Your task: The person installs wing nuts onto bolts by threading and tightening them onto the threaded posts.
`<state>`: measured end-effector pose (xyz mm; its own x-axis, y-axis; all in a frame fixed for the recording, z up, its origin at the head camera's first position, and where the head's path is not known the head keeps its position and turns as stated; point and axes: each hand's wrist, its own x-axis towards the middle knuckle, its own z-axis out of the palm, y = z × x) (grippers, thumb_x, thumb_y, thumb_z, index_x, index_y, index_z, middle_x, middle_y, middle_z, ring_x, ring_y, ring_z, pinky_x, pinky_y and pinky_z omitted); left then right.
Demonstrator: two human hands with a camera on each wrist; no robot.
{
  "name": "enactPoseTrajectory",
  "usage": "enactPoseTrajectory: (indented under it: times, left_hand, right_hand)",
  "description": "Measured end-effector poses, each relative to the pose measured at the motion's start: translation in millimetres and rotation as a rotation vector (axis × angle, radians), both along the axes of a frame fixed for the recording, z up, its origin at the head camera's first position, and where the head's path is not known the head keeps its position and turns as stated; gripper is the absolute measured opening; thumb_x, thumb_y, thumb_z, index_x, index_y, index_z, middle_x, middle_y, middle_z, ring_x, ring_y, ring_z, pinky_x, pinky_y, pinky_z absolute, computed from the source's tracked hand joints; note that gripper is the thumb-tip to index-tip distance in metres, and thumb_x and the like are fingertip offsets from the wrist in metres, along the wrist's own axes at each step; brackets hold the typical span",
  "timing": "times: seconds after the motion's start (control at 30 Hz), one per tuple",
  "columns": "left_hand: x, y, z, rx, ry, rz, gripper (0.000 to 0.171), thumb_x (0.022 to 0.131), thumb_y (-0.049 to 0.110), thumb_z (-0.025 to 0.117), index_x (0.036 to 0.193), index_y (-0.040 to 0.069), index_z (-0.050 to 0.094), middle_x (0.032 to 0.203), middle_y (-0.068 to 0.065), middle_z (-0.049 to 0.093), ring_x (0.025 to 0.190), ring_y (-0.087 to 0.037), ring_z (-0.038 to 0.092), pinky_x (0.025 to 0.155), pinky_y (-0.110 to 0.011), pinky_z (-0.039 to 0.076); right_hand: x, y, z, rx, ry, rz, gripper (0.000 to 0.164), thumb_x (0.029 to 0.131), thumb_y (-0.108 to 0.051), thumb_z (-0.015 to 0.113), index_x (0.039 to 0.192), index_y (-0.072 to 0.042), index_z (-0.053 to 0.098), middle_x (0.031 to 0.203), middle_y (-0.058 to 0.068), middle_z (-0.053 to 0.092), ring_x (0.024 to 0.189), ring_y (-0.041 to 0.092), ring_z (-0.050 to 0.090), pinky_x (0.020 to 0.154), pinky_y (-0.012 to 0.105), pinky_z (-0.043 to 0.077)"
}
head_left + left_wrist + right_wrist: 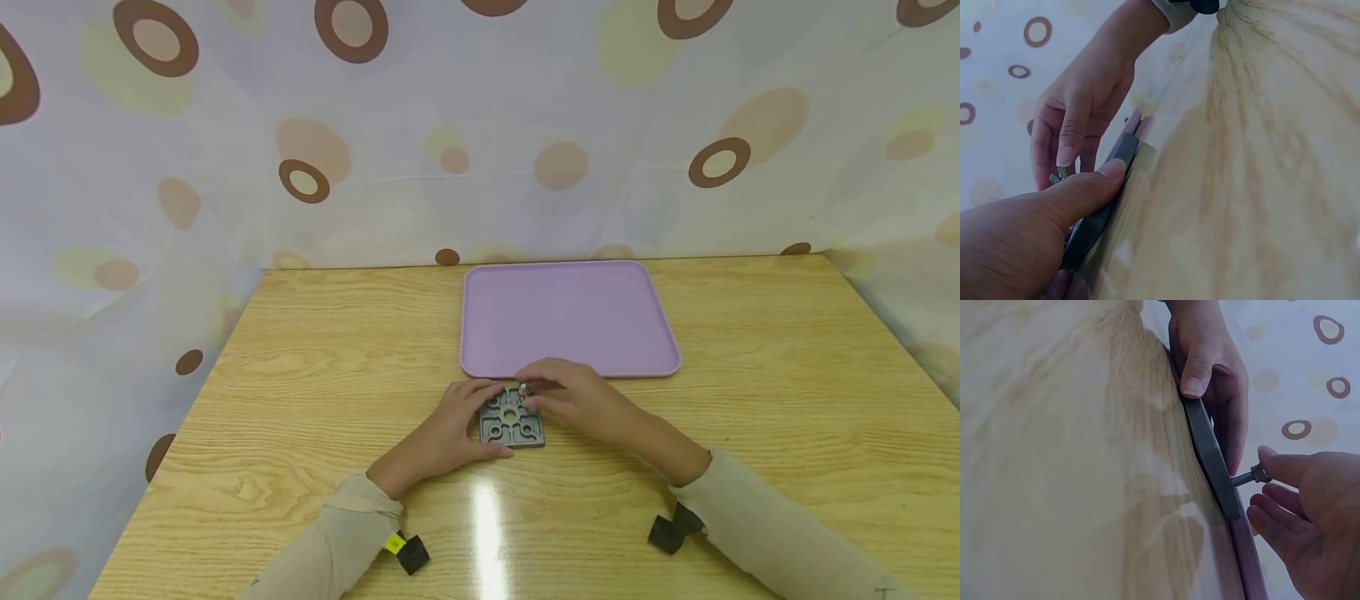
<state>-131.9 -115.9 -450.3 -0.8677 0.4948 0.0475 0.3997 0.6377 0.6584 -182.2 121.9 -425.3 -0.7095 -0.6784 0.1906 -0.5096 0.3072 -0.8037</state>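
A square grey metal plate (512, 437) with ribs, a centre hole and round corner bosses lies on the table. My left hand (454, 425) grips its left side, thumb along the near edge and fingers at the far edge. In the right wrist view that thumb (1195, 384) presses on the plate's edge. My right hand (585, 400) pinches a small metal bolt (1254, 475) by its head between thumb and fingers. The bolt's threaded shank points at the plate, its tip right at the far right corner boss.
A purple tray (562, 321) lies just beyond the plate on the wood-grain table (337, 350). Patterned cloth (495, 125) hangs behind the table and along its sides. Black wrist devices (670, 532) are strapped to both sleeves.
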Motion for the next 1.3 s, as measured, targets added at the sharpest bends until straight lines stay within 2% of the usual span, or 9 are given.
enactPoseTrajectory:
  times: [0.2, 0.63, 0.93, 1.1, 1.3]
  left_hand:
    - [-0.1, -0.5, -0.9, -0.005, -0.001, 0.003, 0.087, 0.075, 0.049, 0.073, 0.144, 0.012, 0.033, 0.143, 0.001, 0.031, 0.125, -0.014, 0.026, 0.101, -0.037, 0.031]
    - [0.4, -0.3, -1.1, -0.010, 0.009, 0.006, 0.088, 0.075, 0.049, 0.073, 0.144, 0.012, 0.034, 0.143, 0.001, 0.031, 0.126, -0.015, 0.026, 0.102, -0.038, 0.031]
    - [0.3, -0.3, -0.9, -0.004, 0.004, 0.004, 0.088, 0.076, 0.051, 0.071, 0.145, 0.013, 0.033, 0.143, 0.002, 0.030, 0.126, -0.015, 0.025, 0.102, -0.038, 0.031]
    - [-0.9, -0.3, -2.0, -0.004, -0.002, 0.004, 0.087, 0.075, 0.052, 0.071, 0.144, 0.014, 0.033, 0.143, 0.004, 0.030, 0.126, -0.013, 0.025, 0.102, -0.038, 0.031]
    - [-1.4, -0.5, -2.5, -0.001, -0.009, 0.004, 0.088, 0.075, 0.052, 0.072, 0.144, 0.014, 0.034, 0.142, 0.005, 0.031, 0.124, -0.013, 0.026, 0.101, -0.037, 0.032]
  right_hand:
    - [-0.3, -0.5, -0.2, 0.000, 0.018, 0.000, 0.033, 0.086, -0.016, 0.066, 0.116, -0.005, 0.060, 0.115, 0.004, 0.060, 0.105, 0.022, 0.058, 0.088, 0.030, 0.047]
    - [0.0, 0.6, 3.5, 0.028, 0.078, -0.066, 0.024, 0.086, -0.017, 0.066, 0.107, -0.007, 0.065, 0.104, 0.000, 0.064, 0.099, 0.014, 0.059, 0.086, 0.026, 0.047]
    - [0.0, 1.4, 7.8, 0.009, 0.137, -0.091, 0.013, 0.087, -0.006, 0.064, 0.099, -0.010, 0.068, 0.096, -0.003, 0.066, 0.093, 0.011, 0.061, 0.082, 0.026, 0.049]
    - [-1.4, 2.8, 7.2, 0.040, 0.138, -0.093, 0.012, 0.087, -0.006, 0.063, 0.097, -0.010, 0.068, 0.096, -0.004, 0.066, 0.093, 0.011, 0.060, 0.082, 0.026, 0.049]
    - [-2.5, 3.5, 5.6, 0.056, 0.097, -0.101, 0.011, 0.086, -0.010, 0.064, 0.096, -0.012, 0.069, 0.096, -0.006, 0.066, 0.094, 0.010, 0.060, 0.084, 0.024, 0.048]
